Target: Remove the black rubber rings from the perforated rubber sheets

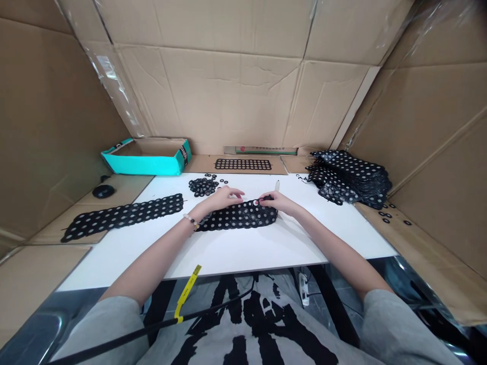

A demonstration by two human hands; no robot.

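Observation:
A black sheet with rows of pale round dots (238, 217) lies on the white board in front of me. My left hand (225, 197) rests at its upper left edge, fingers apart, with a bracelet on the wrist. At the upper right corner my right hand (274, 201) has its fingers pinched on the sheet's edge, with a small ring showing beside the fingertips. A pile of small black rings (203, 187) sits behind my left hand. Just behind my right hand stands a pale pen-like item (277, 185).
Another dotted strip (125, 217) lies at left, and a flat one (242, 164) at the back. A teal box (142, 165) stands back left, near a black round object (103, 191). Stacked dotted sheets (348, 175) are at right, with loose rings nearby. Cardboard walls surround the board.

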